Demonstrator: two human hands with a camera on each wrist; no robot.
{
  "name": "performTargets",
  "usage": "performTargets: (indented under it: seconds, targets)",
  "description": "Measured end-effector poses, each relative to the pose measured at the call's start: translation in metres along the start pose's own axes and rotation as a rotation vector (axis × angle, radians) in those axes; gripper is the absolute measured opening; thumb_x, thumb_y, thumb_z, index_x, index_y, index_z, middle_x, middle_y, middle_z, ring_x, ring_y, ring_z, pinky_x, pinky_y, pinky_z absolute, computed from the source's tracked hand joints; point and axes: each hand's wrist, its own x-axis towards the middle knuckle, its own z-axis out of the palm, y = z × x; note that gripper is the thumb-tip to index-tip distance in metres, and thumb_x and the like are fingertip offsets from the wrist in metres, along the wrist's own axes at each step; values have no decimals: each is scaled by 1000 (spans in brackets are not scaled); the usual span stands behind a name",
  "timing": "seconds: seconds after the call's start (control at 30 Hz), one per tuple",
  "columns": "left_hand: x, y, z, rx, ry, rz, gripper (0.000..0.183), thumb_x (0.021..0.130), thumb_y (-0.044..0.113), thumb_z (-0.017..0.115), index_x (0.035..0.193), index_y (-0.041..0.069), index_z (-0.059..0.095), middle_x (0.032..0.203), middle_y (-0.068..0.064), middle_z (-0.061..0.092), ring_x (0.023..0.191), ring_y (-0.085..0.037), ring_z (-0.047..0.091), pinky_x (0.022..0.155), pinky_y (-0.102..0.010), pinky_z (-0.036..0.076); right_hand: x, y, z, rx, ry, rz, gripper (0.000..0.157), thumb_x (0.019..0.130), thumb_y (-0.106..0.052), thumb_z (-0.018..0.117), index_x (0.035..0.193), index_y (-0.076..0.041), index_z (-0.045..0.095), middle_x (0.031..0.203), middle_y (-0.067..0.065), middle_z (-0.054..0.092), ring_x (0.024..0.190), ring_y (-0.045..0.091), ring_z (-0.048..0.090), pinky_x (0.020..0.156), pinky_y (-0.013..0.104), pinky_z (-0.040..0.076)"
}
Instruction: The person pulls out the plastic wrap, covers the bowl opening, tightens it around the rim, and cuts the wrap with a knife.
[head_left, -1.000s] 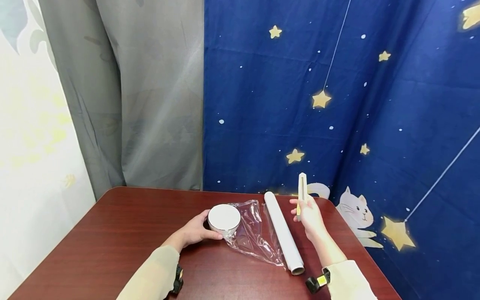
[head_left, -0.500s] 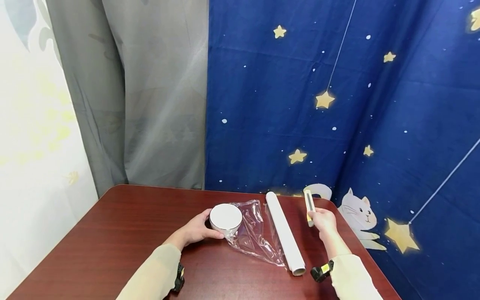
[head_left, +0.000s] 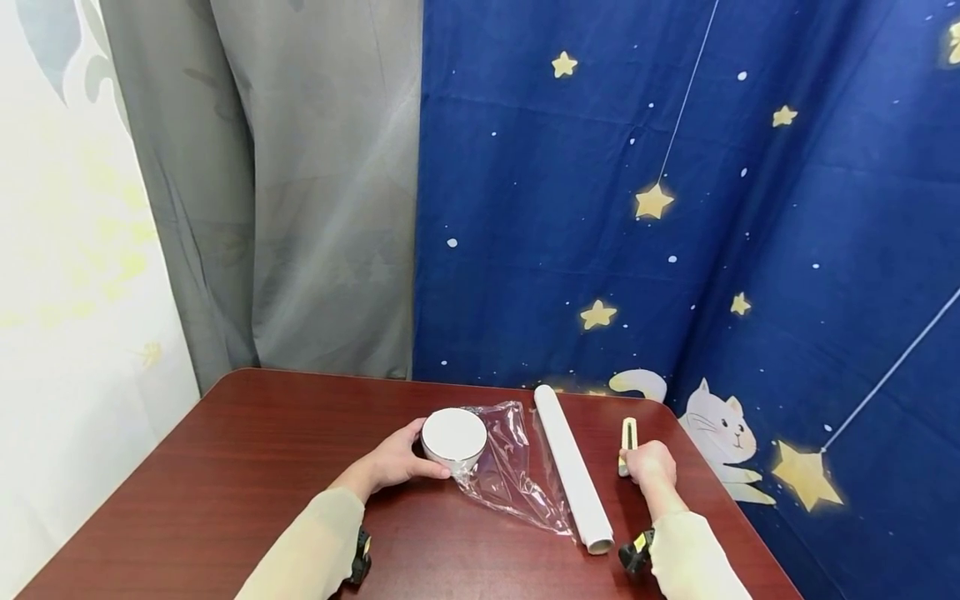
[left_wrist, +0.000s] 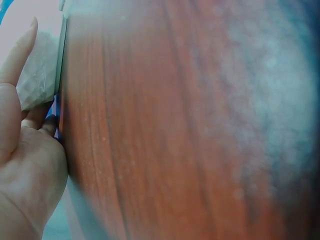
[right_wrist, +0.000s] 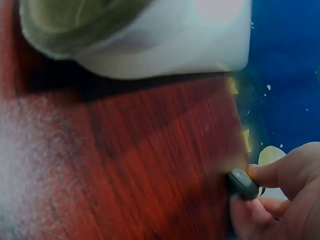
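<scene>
My left hand (head_left: 392, 461) holds a white bowl (head_left: 453, 433) with a dark rim, thumb at the near side and fingers round the left. Clear plastic wrap (head_left: 504, 471) clings to the bowl and spreads rightward to a long white roll of wrap (head_left: 573, 471). In the left wrist view, creased film shows on the bowl's side (left_wrist: 42, 70). My right hand (head_left: 651, 463) grips a pale utility knife (head_left: 628, 442) with a slot along its body, right of the roll. The right wrist view shows the knife's rounded end (right_wrist: 243, 183) pinched between thumb and fingers, close to the tabletop.
The dark red-brown table (head_left: 285, 467) reaches back to a grey curtain (head_left: 330, 208) and a blue star-patterned curtain (head_left: 525, 183). The table's right edge runs just beyond my right hand. The roll's hollow end (head_left: 600, 546) points toward me.
My right hand has lowered the utility knife from above the table's far right to near the tabletop beside the roll, turning knuckles up. The left hand and bowl stay in place.
</scene>
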Motion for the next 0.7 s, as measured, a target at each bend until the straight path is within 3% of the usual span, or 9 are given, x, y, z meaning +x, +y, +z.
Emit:
performTargets:
  seconds: [0.1, 0.13, 0.27, 0.43, 0.57, 0.7]
  targets:
    - [0, 0, 0, 4, 1, -2, 102, 75, 26, 103, 158, 2, 49, 153, -16, 64, 142, -32, 56, 127, -61, 38, -2, 0, -1, -57, 3, 16, 35, 99, -32, 73, 87, 1, 70, 81, 16, 67, 79, 34, 65, 72, 47, 54]
    - [0, 0, 0, 3, -1, -1, 102, 75, 26, 103, 158, 2, 49, 153, -16, 64, 142, -32, 56, 127, -61, 37, -11, -8, -5, -79, 2, 34, 33, 100, -28, 70, 88, 2, 69, 85, 20, 66, 82, 38, 64, 74, 50, 55]
    - [0, 0, -1, -2, -8, 1, 102, 75, 26, 103, 158, 1, 49, 154, -16, 64, 143, -32, 56, 128, -61, 37, -14, -10, -4, -128, 5, 10, 36, 102, -29, 64, 92, 5, 67, 94, 28, 65, 93, 46, 64, 80, 56, 56]
    - [1, 0, -3, 12, -12, 0, 103, 75, 28, 103, 158, 2, 49, 153, -16, 64, 141, -32, 57, 127, -60, 39, -18, -20, 5, -123, 95, -3, 46, 103, -30, 60, 111, 15, 58, 118, 44, 54, 119, 61, 53, 94, 67, 52]
    - [0, 2, -4, 18, -16, -5, 103, 76, 29, 103, 159, 2, 48, 154, -16, 64, 141, -32, 57, 126, -61, 39, -27, -40, 5, -98, 125, -61, 52, 102, -30, 58, 124, 17, 53, 128, 47, 50, 126, 63, 47, 100, 70, 49]
    - [0, 4, -3, 21, -21, -10, 103, 77, 29, 103, 159, 2, 48, 154, -16, 64, 141, -32, 56, 127, -60, 39, -38, -64, 3, -70, 118, -138, 53, 102, -30, 56, 136, 11, 57, 137, 43, 51, 132, 61, 46, 108, 69, 46]
